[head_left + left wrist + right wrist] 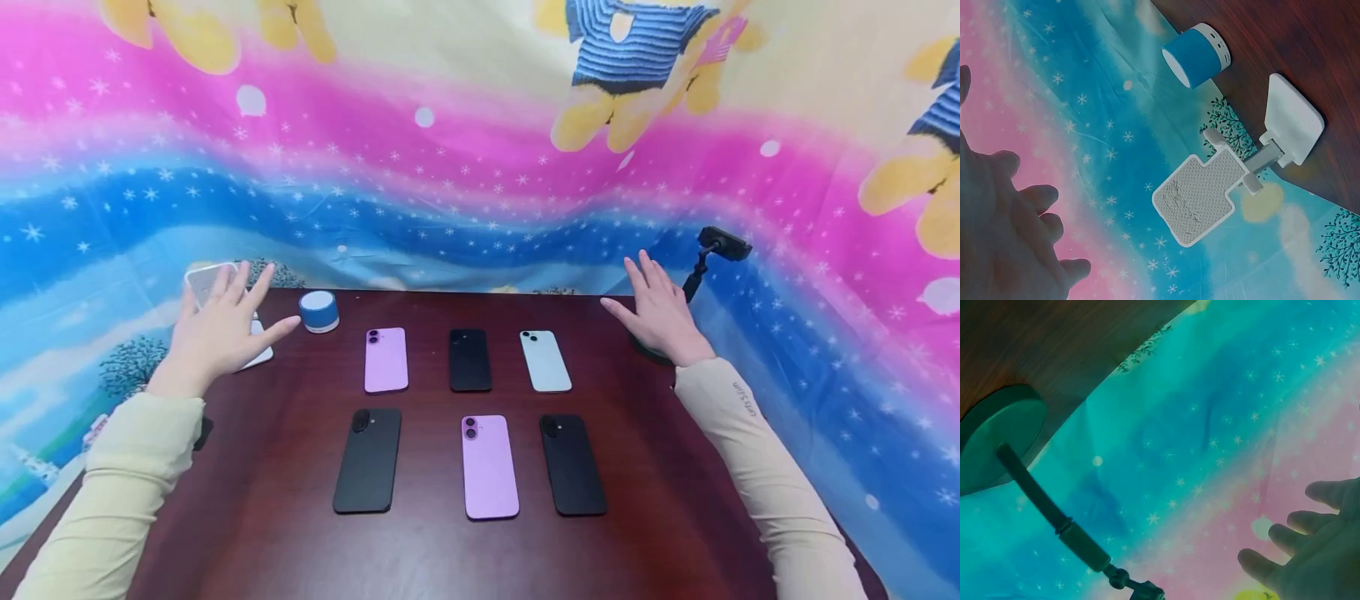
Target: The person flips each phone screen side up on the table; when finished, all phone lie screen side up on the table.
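My left hand (217, 333) is raised with fingers spread, holding nothing. Partly hidden behind it in the head view is a white phone stand (1194, 200), seen whole in the left wrist view. My right hand (662, 315) is raised too, fingers straight and apart, beside a black stand (697, 271) with a round base (1013, 431). Between the hands lie phones, backs up. The far row has a lilac phone (386, 362), a black phone (470, 362) and a pale phone (547, 362). Nearer are a dark phone (367, 462), a lilac phone (490, 468) and a black phone (573, 467).
A small blue cylinder with a white end (319, 312), like a speaker, stands right of the left hand. Everything rests on a dark reddish-brown table (300, 550). A patterned cloth (465, 200) hangs along the table's back and sides.
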`<state>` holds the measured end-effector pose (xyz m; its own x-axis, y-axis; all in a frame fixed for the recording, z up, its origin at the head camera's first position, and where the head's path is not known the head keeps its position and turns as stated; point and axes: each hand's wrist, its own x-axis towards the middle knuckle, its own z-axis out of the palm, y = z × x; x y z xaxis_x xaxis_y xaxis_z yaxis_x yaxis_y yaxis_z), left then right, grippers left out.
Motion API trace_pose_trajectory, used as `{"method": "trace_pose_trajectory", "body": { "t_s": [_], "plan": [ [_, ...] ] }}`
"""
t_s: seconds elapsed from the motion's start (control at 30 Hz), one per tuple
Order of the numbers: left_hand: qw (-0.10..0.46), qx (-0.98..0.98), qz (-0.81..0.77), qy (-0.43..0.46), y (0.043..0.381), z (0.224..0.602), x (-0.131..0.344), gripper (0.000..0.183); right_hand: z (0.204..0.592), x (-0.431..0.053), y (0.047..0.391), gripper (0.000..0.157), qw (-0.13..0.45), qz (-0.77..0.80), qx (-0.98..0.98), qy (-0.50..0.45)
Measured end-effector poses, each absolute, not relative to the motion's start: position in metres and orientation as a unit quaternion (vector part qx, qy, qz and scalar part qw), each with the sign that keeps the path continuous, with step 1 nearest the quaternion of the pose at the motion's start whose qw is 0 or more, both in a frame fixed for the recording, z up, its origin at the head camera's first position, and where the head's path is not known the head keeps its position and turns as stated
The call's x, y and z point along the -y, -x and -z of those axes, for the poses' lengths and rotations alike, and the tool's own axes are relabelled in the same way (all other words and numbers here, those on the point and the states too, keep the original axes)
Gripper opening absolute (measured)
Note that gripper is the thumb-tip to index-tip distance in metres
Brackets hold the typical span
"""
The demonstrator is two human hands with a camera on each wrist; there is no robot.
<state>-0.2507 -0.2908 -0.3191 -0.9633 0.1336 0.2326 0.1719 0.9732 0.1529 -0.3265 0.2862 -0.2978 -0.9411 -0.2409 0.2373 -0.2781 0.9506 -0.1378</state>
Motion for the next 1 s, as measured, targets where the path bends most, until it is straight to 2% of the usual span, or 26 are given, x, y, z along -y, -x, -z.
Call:
{"method": "trace_pose_trajectory", "body": {
  "t_s": [0.27, 0.4, 0.5, 0.7, 0.83, 1.0],
  "plan": [
    [0.138, 0.975, 0.161, 0.066, 0.256, 0.32, 0.279, 0.094, 0.312, -0.267, 0.334, 0.081, 0.134, -0.213, 0.959, -0.134],
    [0.162, 0.958, 0.229, 0.059, 0.263, 0.327, 0.274, 0.09, 0.319, -0.246, 0.335, 0.073, 0.133, -0.329, 0.927, -0.121],
    [0.186, 0.942, 0.274, 0.052, 0.27, 0.335, 0.272, 0.085, 0.324, -0.225, 0.336, 0.067, 0.076, -0.446, 0.886, -0.098],
    [0.235, 0.916, 0.32, 0.056, 0.283, 0.353, 0.267, 0.066, 0.34, -0.176, 0.337, 0.061, -0.104, -0.589, 0.798, -0.071],
    [0.234, 0.909, 0.341, 0.052, 0.29, 0.366, 0.263, 0.058, 0.355, -0.141, 0.332, 0.054, -0.186, -0.644, 0.74, -0.049],
    [0.214, 0.904, 0.369, 0.025, 0.299, 0.378, 0.257, 0.059, 0.374, -0.092, 0.323, 0.051, -0.263, -0.709, 0.655, -0.019]
  ]
}}
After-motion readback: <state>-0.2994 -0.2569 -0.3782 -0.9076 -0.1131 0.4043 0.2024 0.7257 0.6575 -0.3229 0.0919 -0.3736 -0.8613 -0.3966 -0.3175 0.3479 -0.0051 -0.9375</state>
